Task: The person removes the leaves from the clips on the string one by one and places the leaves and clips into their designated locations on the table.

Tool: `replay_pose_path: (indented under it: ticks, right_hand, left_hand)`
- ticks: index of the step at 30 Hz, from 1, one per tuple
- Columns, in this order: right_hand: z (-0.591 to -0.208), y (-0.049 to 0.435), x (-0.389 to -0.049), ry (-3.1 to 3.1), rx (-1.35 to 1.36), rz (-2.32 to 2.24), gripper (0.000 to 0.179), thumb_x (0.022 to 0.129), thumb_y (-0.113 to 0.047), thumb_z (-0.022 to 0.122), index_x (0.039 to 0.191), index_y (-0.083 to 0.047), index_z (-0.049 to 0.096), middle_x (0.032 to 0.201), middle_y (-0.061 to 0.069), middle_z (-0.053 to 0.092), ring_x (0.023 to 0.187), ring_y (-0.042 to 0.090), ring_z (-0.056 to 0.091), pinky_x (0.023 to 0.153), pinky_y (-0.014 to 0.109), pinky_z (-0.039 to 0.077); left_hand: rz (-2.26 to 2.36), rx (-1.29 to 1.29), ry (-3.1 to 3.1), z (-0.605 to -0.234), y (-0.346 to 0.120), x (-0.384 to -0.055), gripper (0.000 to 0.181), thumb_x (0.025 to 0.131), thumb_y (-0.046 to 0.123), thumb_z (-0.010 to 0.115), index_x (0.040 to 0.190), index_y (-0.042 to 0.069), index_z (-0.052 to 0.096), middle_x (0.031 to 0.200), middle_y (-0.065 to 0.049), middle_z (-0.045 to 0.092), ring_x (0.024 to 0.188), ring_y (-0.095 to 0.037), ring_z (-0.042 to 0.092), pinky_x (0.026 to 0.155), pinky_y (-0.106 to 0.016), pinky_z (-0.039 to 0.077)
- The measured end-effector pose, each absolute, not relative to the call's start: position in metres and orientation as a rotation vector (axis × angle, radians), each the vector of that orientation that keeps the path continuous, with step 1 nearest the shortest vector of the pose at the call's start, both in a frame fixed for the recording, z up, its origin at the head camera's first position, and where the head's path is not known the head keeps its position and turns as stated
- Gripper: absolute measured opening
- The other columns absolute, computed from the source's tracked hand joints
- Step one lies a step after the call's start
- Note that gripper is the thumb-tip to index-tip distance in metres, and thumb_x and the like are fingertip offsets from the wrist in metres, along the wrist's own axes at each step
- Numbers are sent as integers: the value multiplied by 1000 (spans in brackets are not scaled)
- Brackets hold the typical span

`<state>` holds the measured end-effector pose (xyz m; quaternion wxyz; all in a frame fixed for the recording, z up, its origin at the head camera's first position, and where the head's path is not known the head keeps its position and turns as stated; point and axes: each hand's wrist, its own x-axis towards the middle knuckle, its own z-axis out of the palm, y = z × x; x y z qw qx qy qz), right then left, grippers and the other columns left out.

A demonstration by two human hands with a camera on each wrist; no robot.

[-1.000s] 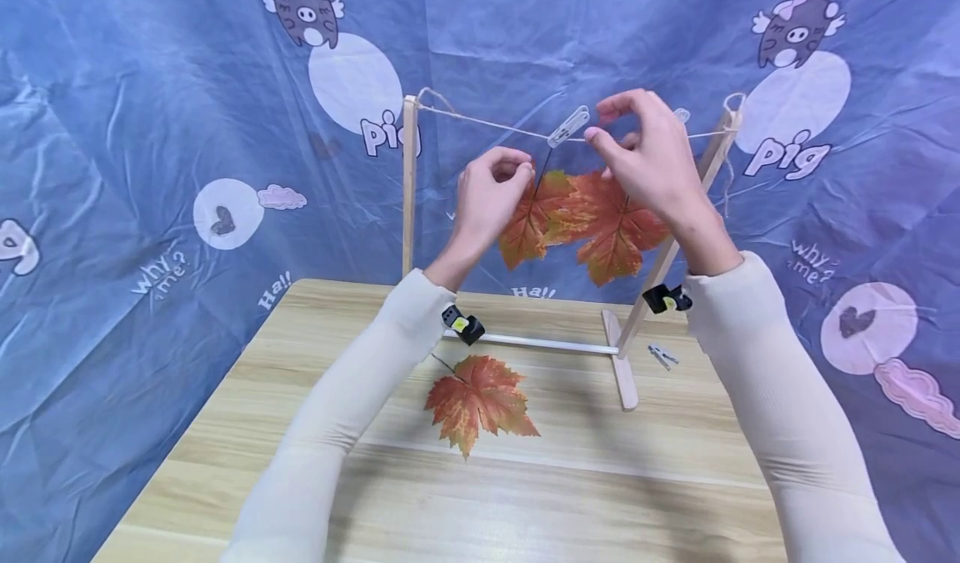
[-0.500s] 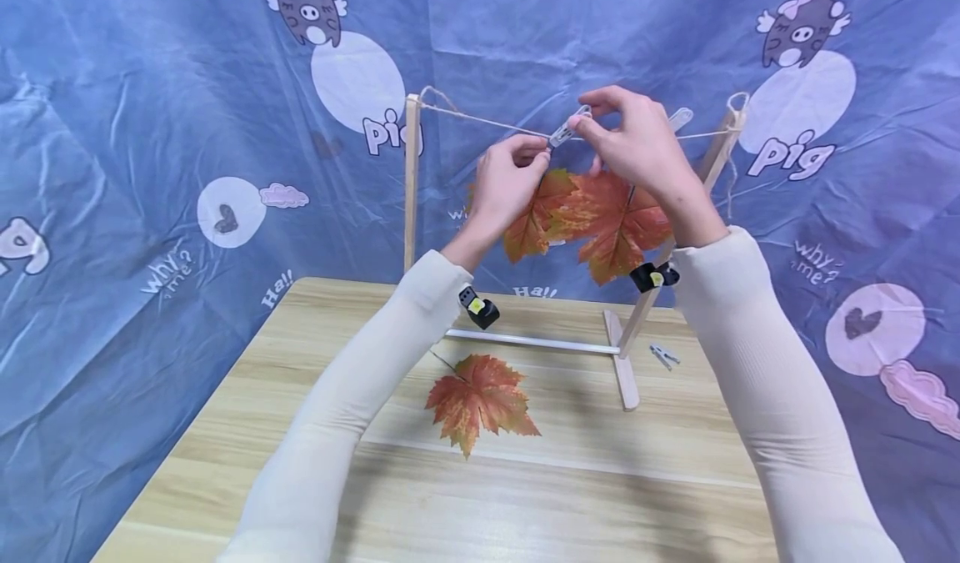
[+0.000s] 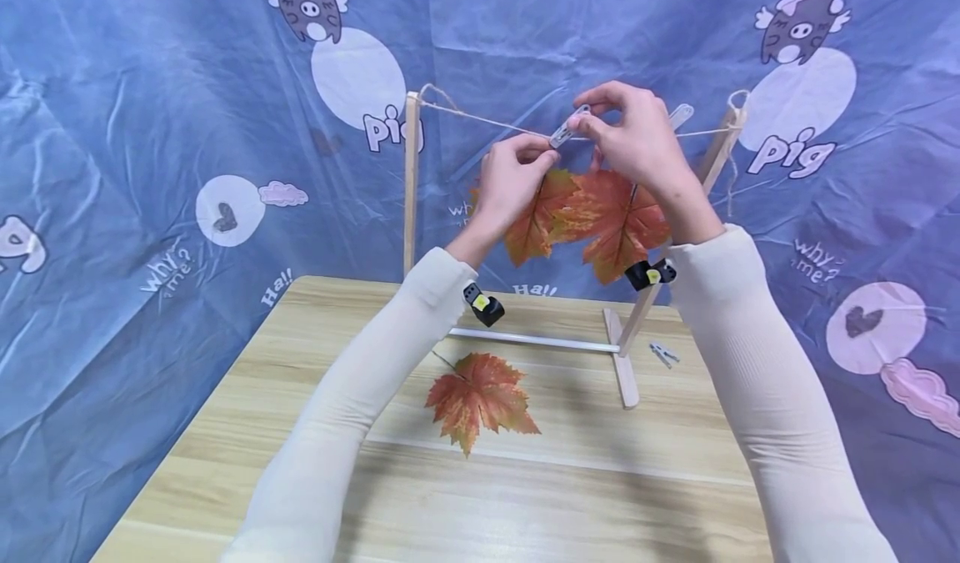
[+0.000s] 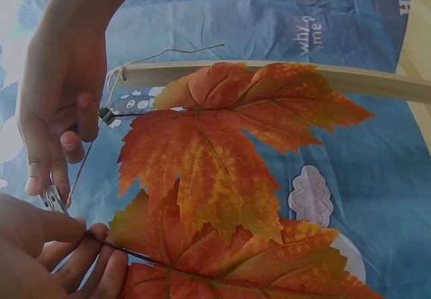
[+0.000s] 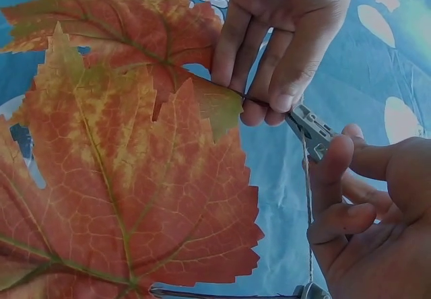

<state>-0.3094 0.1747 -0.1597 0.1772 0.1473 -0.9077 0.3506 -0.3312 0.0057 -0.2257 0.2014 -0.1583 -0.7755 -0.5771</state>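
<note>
My left hand (image 3: 513, 179) pinches the dark stem (image 4: 124, 250) of an orange maple leaf (image 3: 534, 223) just under the string. The fingers and thumb of my right hand (image 3: 633, 133) grip a pale clothespin (image 3: 567, 127) by its handle end. In the right wrist view the jaws of that clothespin (image 5: 311, 130) meet the string (image 5: 308, 198) and the stem tip beside my left thumb. To the right, a second maple leaf (image 3: 618, 221) hangs from the string, its stem held by another clothespin (image 3: 681, 116), and the two leaves overlap.
The string is tied between two wooden posts (image 3: 411, 183) of a stand with a white crossbar (image 3: 540, 340). On the wooden table (image 3: 300, 379) lie a loose maple leaf (image 3: 480, 396) and a spare clothespin (image 3: 664, 354). A blue printed cloth (image 3: 150, 87) hangs behind.
My right hand has moved left and taken hold of the clothespin on the string. My left hand has risen slightly to the right, up to the clothespin's jaws.
</note>
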Motion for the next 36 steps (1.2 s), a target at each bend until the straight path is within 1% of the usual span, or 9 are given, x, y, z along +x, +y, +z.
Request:
replay_pose_path:
  ticks: [4,8,13,17,21,25,28,36]
  right_hand:
    - [-160,175,-309,-2560,419,997,43,106,-38,66,141,-14,66,128,11,73,56,15,67,44,25,45]
    - [-160,175,-308,-2551,416,983,41,105,-37,68,138,-13,68,120,8,75,56,16,67,44,25,45]
    - [-163,177,-309,-2500,408,1018,37,103,-34,73,132,-12,71,109,-4,73,52,13,65,42,23,44]
    - [-164,177,-309,-2423,414,1064,31,101,-30,75,125,-9,74,98,-13,70,48,12,62,43,21,46]
    - [-163,174,-310,-2341,414,1094,26,101,-26,76,119,-8,76,91,-18,68,45,9,57,44,20,46]
    - [-162,172,-308,-2272,390,1097,23,100,-24,77,116,-7,78,87,-20,67,47,1,58,45,17,45]
    - [-161,172,-307,-2245,381,1076,23,100,-24,76,116,-8,79,87,-20,67,49,-1,59,45,16,44]
    - [-165,177,-306,-2196,368,1103,24,100,-26,77,115,-8,80,86,-20,66,45,0,54,43,16,41]
  left_hand:
    - [-1635,-424,-2146,-226,7,-332,13,99,17,77,106,8,82,100,-4,82,89,-8,74,72,-16,49]
    - [-1631,-410,-2148,-227,8,-332,12,99,17,77,104,8,82,99,-3,83,88,-7,75,70,-14,49]
    - [-1641,-400,-2154,-227,9,-332,13,100,18,77,106,8,82,98,-2,82,87,-6,74,71,-15,49]
    - [-1667,-398,-2142,-227,9,-332,14,99,17,77,107,8,81,96,-2,82,84,-7,72,68,-16,50]
    - [-1690,-399,-2102,-227,8,-333,13,98,15,78,108,9,82,95,-3,82,80,-6,71,66,-16,51]
    - [-1703,-409,-2074,-227,7,-332,11,98,14,78,106,12,83,92,-2,82,73,-6,70,62,-18,51]
    - [-1714,-412,-2054,-228,6,-331,9,97,14,78,104,12,84,90,-3,81,71,-8,69,61,-19,52]
    - [-1751,-423,-2030,-230,2,-327,7,97,14,78,101,11,83,89,-3,81,73,-13,73,61,-20,55]
